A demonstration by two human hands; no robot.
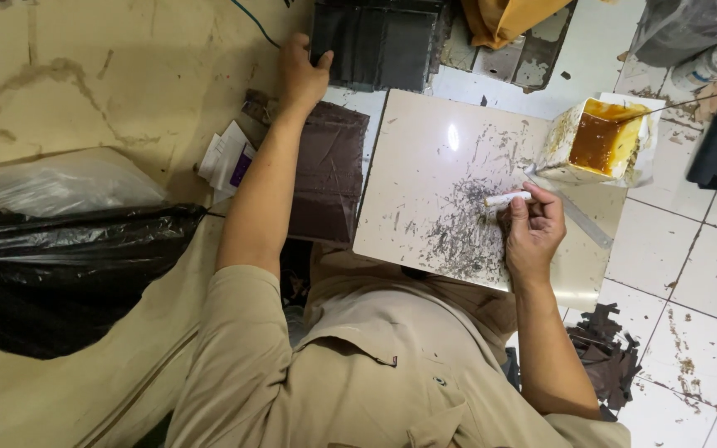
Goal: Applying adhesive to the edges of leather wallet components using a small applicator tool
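Glossy cream tile board [425, 166] across the lap, scored with dark scratch marks and specks. Right hand [531, 232] resting on its right part, fingers curled shut around a short white stick-like tool [508, 199] whose tip points left over the densest patch of marks. Just beyond that hand, at the board's far right corner, an opened white carton [599, 137] of amber-brown glue, smeared down its sides, a thin stick [674, 104] poking out of it to the right. A clear strip like a ruler [582, 220] lying slantwise on the board beside the right hand.

Left arm stretched well away to the far side, left hand [302, 75] gripping the near edge of a dark grey flat piece [375, 41], thumb on top. Between that piece and the board, a dark brown sheet of leather-like material [329, 170], touching the board's left edge. Small white paper packet with a purple patch [230, 158] just left of the forearm.

Further left, a black plastic bag [51, 274] with a clear plastic bag [51, 187] above it, both on a beige floor covering [93, 75]. On the right, white floor tiles [690, 274], stained, with a heap of dark brown offcuts [607, 357] near the right elbow. Mustard-yellow cloth [508, 17] at the top edge. Beige shirt [358, 373] filling the lower middle.
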